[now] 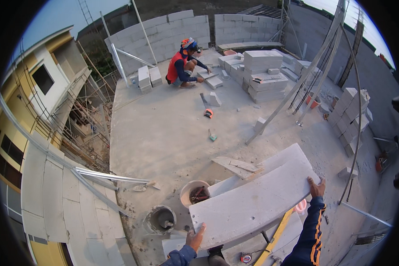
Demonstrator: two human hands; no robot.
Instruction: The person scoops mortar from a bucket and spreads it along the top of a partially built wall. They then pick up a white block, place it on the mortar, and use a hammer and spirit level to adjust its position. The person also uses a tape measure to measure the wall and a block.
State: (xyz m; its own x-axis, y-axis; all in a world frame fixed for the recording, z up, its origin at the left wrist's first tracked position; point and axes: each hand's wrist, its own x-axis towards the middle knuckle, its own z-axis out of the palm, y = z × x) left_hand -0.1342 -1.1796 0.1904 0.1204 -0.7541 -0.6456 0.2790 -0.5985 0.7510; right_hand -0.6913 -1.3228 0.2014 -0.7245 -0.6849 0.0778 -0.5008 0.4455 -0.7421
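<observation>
A long, pale aerated concrete panel (252,195) is held at a slant in front of me, its nearer end to the left and its farther end to the right. My left hand (195,237) grips the near left end, thumb up along the edge. At the other end, my right hand (316,187) is closed over the right edge; the undersides of both grips are hidden. A yellow spirit level (275,237) lies partly under the panel, near my right forearm. By my feet sits a small tape measure (245,257).
A bucket of tools (185,195) and a grey mortar bucket (148,218) stand left of the panel. Farther off lie a handsaw (208,114) and a green tool (213,135). A co-worker (178,66) squats by cut blocks. Slanted props (297,84) stand right; the slab edge (110,146) drops off left.
</observation>
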